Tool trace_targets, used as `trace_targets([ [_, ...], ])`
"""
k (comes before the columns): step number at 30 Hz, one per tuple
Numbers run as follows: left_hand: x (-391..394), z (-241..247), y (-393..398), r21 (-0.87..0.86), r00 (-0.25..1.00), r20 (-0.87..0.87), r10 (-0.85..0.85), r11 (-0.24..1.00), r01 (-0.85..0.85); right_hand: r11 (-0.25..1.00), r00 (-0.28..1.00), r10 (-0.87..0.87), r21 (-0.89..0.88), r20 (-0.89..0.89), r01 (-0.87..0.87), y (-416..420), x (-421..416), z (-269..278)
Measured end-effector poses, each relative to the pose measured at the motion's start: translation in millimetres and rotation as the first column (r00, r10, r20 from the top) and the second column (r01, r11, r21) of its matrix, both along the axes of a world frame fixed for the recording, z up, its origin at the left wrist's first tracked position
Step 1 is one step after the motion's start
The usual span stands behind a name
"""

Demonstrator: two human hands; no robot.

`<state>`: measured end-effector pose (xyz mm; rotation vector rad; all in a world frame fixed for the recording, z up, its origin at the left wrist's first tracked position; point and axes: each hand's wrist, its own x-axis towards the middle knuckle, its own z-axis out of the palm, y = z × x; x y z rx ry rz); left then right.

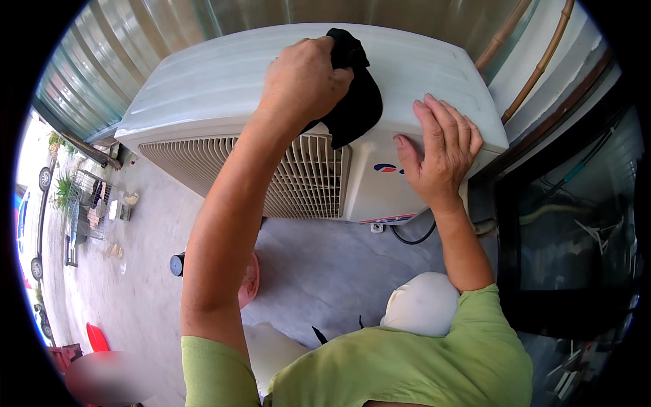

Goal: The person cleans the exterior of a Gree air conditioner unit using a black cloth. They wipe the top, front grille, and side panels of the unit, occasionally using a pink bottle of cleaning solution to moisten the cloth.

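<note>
Before me stands a white outdoor air-conditioner unit with a beige slatted grille on its front. My left hand grips a bunched black cloth on the unit's top. Part of the cloth hangs over the front edge, above the grille's right end. My right hand lies against the unit's upper front edge near its right corner, with the thumb spread from the fingers and nothing held. My left forearm hides part of the grille.
A pink bucket stands on the concrete floor, partly behind my left arm. Corrugated sheeting rises behind the unit. Bamboo poles and a dark-framed glass pane are at right. A wire cage sits at left.
</note>
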<state>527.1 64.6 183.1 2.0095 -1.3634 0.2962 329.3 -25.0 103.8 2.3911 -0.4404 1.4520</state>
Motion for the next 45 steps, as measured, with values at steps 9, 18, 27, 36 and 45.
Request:
trace_targets([
  [9, 76.8, -4.7, 41.7, -0.066, 0.863, -0.504, -0.029, 0.998, -0.005, 1.000, 1.000, 0.020, 0.022, 0.005, -0.020, 2.0, 2.6, -2.3],
  [18, 80.1, -4.0, 60.1, -0.170, 0.927, -0.338, 0.163, 0.958, -0.230, 0.994, 0.998, 0.068, 0.091, -0.008, -0.067, 14.9, 6.4, 10.0],
  [27, 158.5, -19.4, 113.1, -0.444, 0.951, -0.238, 0.199, 0.848, -0.289, 0.895, 0.895, 0.445, 0.052, -0.032, -0.443, 90.1, 142.2, 84.1],
  [36, 273.1, -64.6, 175.5, -0.057, 0.652, 0.442, 0.616, 0.745, -0.665, 0.878, 0.803, 0.474, 0.257, -0.362, -0.403, 117.3, 198.8, 46.3],
  [45, 243.3, -67.4, 155.1, 0.093, 0.642, 0.529, 0.555, 0.714, -0.694, 0.969, 0.879, 0.189, 0.228, -0.437, -0.095, 24.6, 30.2, 59.8],
])
